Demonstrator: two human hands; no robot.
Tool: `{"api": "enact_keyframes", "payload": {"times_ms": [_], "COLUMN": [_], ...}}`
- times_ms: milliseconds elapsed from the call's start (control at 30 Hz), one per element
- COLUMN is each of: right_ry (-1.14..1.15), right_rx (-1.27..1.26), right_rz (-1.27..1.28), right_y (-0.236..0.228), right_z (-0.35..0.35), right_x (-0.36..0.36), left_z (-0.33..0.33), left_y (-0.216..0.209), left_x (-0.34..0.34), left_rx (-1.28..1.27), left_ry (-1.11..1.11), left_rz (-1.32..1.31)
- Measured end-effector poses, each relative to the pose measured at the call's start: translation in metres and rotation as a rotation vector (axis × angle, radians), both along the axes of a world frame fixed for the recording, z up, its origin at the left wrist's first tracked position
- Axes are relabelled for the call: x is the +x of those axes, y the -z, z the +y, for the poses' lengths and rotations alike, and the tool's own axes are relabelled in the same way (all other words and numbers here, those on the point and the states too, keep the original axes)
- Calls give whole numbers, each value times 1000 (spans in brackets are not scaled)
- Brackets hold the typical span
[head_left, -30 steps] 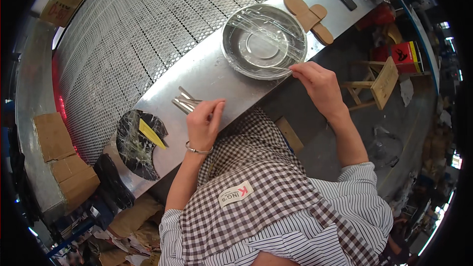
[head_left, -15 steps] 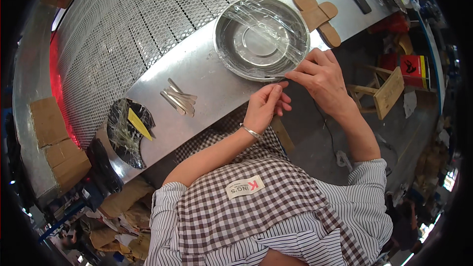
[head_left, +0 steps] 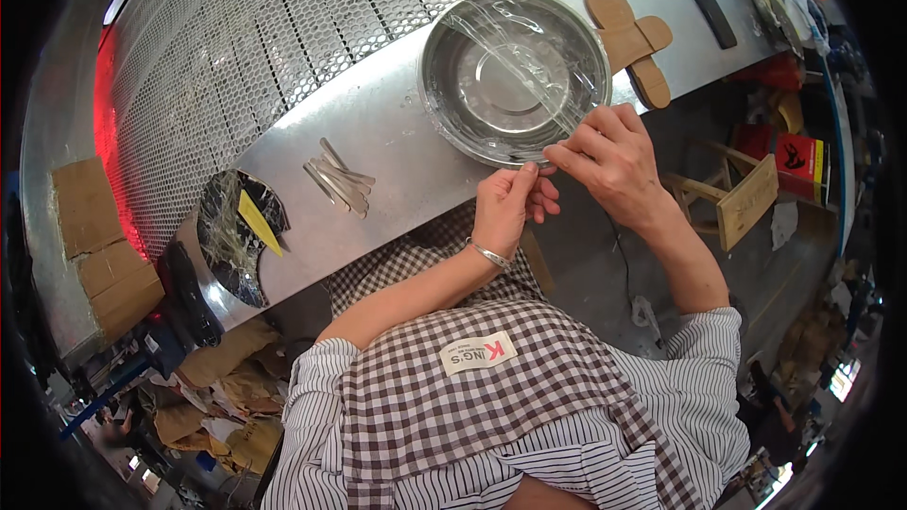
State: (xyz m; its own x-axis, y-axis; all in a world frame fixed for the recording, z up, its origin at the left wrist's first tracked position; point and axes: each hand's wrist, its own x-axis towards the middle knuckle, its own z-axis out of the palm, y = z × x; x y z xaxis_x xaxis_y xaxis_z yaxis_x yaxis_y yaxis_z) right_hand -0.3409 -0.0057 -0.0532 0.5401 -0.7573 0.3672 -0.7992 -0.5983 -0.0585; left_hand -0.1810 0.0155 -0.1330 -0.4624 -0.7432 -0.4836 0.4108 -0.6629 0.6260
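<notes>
A round metal basin stands at the bench edge, with a strip of clear plastic film stretched diagonally across it. My right hand is closed at the basin's near right rim, and the lower end of the film runs into its fingers. Just beneath the near rim, my left hand has its thumb pressed against the index finger. Whatever may lie in that pinch is too small to make out. Between the two hands there is only a narrow gap.
Several thin metal strips lie left of the basin. Brown insole-shaped pieces and a black oblong object are at the right. A black piece with a yellow blade-like item sits far left. A wooden stool stands on the floor.
My right hand has shifted slightly, and the plastic film now looks narrower and drawn tighter toward it. My left hand has come nearer the basin's rim. The whole view has shifted a little.
</notes>
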Motion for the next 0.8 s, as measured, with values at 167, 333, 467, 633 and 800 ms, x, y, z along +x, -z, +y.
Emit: {"api": "enact_keyframes", "payload": {"times_ms": [167, 333, 467, 633, 800], "right_ry": [16, 21, 39, 75, 138], "right_rx": [-35, -96, -163, -185, -255], "right_rz": [-26, -55, -96, -130, -181], "right_y": [12, 25, 31, 36, 34], "right_z": [0, -1, -4, -7, -13], "right_x": [11, 21, 31, 40, 45], "left_z": [-1, -1, -2, -3, -3], "left_y": [4, 8, 6, 9, 8], "left_x": [6, 9, 10, 13, 13], "left_rx": [-4, -30, -54, -84, -65], "left_ry": [19, 21, 16, 26, 18], "left_rz": [15, 21, 11, -16, -5]}}
